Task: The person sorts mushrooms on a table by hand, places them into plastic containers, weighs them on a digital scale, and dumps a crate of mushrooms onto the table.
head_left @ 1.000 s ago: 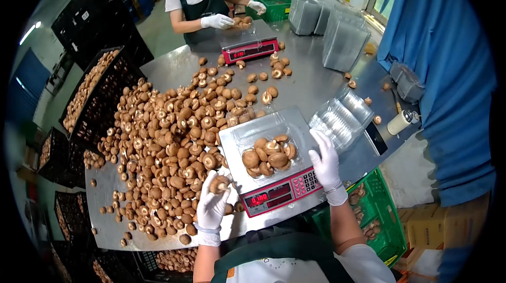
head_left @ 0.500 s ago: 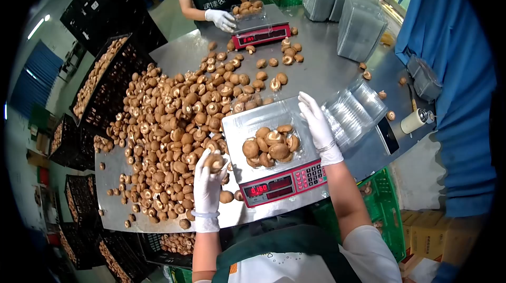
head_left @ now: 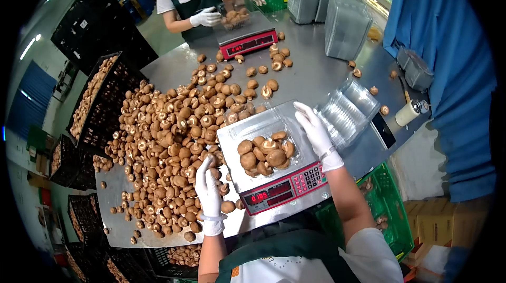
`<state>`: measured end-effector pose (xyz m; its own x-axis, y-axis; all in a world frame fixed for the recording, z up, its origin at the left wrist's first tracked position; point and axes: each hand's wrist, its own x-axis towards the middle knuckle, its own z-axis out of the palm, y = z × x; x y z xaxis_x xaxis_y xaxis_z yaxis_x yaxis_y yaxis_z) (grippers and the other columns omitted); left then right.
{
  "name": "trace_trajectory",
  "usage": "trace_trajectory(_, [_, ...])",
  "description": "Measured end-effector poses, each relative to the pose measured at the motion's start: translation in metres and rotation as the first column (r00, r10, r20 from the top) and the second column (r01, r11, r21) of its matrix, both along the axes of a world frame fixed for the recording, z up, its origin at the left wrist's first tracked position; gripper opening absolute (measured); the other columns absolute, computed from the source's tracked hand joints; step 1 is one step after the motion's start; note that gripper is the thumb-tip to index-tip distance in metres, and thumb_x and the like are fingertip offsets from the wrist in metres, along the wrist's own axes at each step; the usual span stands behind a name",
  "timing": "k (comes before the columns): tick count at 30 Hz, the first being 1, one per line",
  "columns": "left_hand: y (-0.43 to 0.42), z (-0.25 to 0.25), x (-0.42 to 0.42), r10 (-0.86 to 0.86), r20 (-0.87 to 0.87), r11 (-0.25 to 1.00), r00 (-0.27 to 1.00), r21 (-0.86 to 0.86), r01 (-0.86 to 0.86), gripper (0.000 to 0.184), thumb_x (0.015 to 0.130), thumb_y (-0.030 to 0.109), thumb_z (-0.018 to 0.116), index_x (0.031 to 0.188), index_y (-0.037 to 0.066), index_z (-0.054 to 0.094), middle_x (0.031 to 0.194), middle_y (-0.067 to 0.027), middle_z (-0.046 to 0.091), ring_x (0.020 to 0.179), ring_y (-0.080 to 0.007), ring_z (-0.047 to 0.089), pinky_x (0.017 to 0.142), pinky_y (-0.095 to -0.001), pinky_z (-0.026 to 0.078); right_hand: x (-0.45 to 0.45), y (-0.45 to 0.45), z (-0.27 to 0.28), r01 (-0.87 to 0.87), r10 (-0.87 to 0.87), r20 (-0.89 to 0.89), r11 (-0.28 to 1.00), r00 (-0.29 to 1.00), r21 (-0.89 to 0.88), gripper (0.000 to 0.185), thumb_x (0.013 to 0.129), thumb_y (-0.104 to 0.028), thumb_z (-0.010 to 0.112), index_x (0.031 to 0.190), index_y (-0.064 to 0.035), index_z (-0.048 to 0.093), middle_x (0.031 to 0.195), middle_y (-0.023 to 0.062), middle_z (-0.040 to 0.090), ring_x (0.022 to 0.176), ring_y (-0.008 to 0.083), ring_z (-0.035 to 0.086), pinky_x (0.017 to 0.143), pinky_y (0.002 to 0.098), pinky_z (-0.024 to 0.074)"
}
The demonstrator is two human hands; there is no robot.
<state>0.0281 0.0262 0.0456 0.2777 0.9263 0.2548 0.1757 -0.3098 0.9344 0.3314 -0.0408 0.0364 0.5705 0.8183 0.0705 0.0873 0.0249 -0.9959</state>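
Observation:
A red-and-silver digital scale (head_left: 284,188) bears a clear plastic tray with several brown shiitake mushrooms (head_left: 263,154); its display appears to read 0.185. My left hand (head_left: 210,190), in a white glove, is at the pile's near edge, left of the scale. Its fingers are stretched out and I see nothing held; mushrooms lie close beside it. My right hand (head_left: 317,134), also gloved, lies open along the scale's right side, near the tray's edge. Left of the scale spreads a large pile of loose shiitake mushrooms (head_left: 163,151).
Clear trays (head_left: 345,117) lie stacked at the right, with a phone (head_left: 383,130) and a white bottle (head_left: 408,113) nearby. Across the metal table (head_left: 311,66), a gloved co-worker (head_left: 192,3) handles a tray at a second scale (head_left: 247,44). Mushroom-filled black crates (head_left: 105,109) stand left.
The mushroom in my left hand is gone from it, and the scale's reading rose from about 0.160 to 0.185. My right hand stays beside the tray. The co-worker's tray is now tilted.

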Motion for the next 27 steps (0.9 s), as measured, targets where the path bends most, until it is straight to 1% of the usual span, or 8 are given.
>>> trace_trajectory(6, [-0.035, -0.036, -0.002, 0.048, 0.244, 0.949, 0.969, -0.313, 0.031, 0.029, 0.098, 0.010, 0.047, 0.124, 0.001, 0.053, 0.093, -0.0079, 0.062, 0.083, -0.0104, 0.058, 0.077, -0.0238, 0.050, -0.002, 0.046, -0.014, -0.132, 0.091, -0.232, 0.977, 0.968, -0.165, 0.051, 0.096, -0.030, 0.052, 0.138, -0.0035, 0.041, 0.130, 0.0121, 0.053, 0.117, 0.0165, 0.049, 0.098, 0.0286, 0.0379])
trace_trajectory(12, [-0.041, -0.034, 0.000, -0.083, 0.429, 0.657, 0.899, -0.655, 0.373, 0.049, 0.099, 0.025, 0.049, 0.140, 0.003, 0.037, 0.090, -0.0108, 0.064, 0.074, -0.0149, 0.061, 0.070, -0.0255, 0.049, -0.020, 0.002, 0.031, -0.099, 0.123, -0.215, 0.988, 0.969, 0.118, 0.044, 0.096, -0.028, 0.052, 0.134, -0.0051, 0.045, 0.121, 0.0077, 0.057, 0.111, 0.0138, 0.053, 0.093, 0.0314, 0.0424])
trace_trajectory(14, [-0.038, -0.038, -0.004, -0.062, 0.508, 0.623, 0.859, -0.653, 0.431, 0.049, 0.099, 0.028, 0.048, 0.140, 0.003, 0.037, 0.091, -0.0108, 0.064, 0.076, -0.0155, 0.061, 0.070, -0.0255, 0.049, -0.025, -0.029, 0.033, -0.199, 0.212, 0.094, 0.971, 0.973, -0.130, 0.048, 0.092, -0.029, 0.058, 0.131, -0.0036, 0.047, 0.115, 0.0138, 0.059, 0.108, 0.0188, 0.056, 0.092, 0.0304, 0.0447])
trace_trajectory(16, [-0.039, -0.036, -0.003, -0.089, 0.470, 0.649, 0.878, -0.641, 0.409, 0.040, 0.099, 0.029, 0.048, 0.129, 0.003, 0.047, 0.095, -0.0090, 0.063, 0.077, -0.0161, 0.063, 0.069, -0.0256, 0.050, -0.036, -0.055, 0.012, 0.076, 0.126, 0.697, 0.965, 0.706, -0.251, 0.054, 0.086, -0.040, 0.063, 0.125, -0.0048, 0.051, 0.108, 0.0154, 0.062, 0.099, 0.0263, 0.061, 0.089, 0.0358, 0.0471])
trace_trajectory(17, [-0.039, -0.033, -0.002, -0.097, 0.434, 0.668, 0.896, -0.639, 0.381, 0.035, 0.098, 0.027, 0.049, 0.124, 0.003, 0.049, 0.094, -0.0084, 0.063, 0.076, -0.0157, 0.062, 0.068, -0.0260, 0.050, -0.039, -0.062, 0.003, 0.177, 0.159, 0.704, 0.908, 0.693, -0.380, 0.055, 0.081, -0.051, 0.064, 0.111, -0.0056, 0.060, 0.099, 0.0143, 0.065, 0.088, 0.0324, 0.063, 0.083, 0.0413, 0.0485])
trace_trajectory(19, [-0.039, -0.026, 0.005, -0.106, 0.296, 0.677, 0.949, -0.678, 0.287, 0.023, 0.096, 0.020, 0.054, 0.112, 0.004, 0.054, 0.092, -0.0068, 0.063, 0.073, -0.0144, 0.062, 0.064, -0.0262, 0.050, -0.037, -0.071, 0.011, -0.014, 0.300, 0.406, 0.819, 0.863, -0.574, 0.044, 0.087, -0.049, 0.057, 0.091, -0.0065, 0.064, 0.083, 0.0159, 0.064, 0.079, 0.0292, 0.064, 0.073, 0.0408, 0.0482])
trace_trajectory(22, [-0.034, -0.039, 0.009, -0.086, 0.328, 0.623, 0.941, -0.719, 0.308, 0.008, 0.091, 0.012, 0.057, 0.096, 0.007, 0.054, 0.077, -0.0027, 0.056, 0.065, -0.0145, 0.057, 0.058, -0.0267, 0.046, -0.048, -0.071, -0.059, -0.107, 0.136, 0.160, 0.978, 0.978, -0.178, 0.031, 0.094, -0.034, 0.053, 0.089, -0.0042, 0.060, 0.069, 0.0114, 0.059, 0.061, 0.0192, 0.056, 0.063, 0.0332, 0.0465])
trace_trajectory(27, [-0.032, -0.037, 0.025, -0.278, 0.420, 0.657, 0.864, -0.573, 0.490, 0.012, 0.089, 0.007, 0.059, 0.094, 0.009, 0.048, 0.082, -0.0014, 0.052, 0.070, -0.0106, 0.050, 0.060, -0.0245, 0.043, -0.052, -0.085, -0.046, -0.025, 0.016, -0.134, 0.998, 0.991, -0.066, 0.017, 0.095, -0.017, 0.052, 0.088, -0.0032, 0.055, 0.070, -0.0002, 0.053, 0.067, 0.0068, 0.051, 0.063, 0.0256, 0.0444])
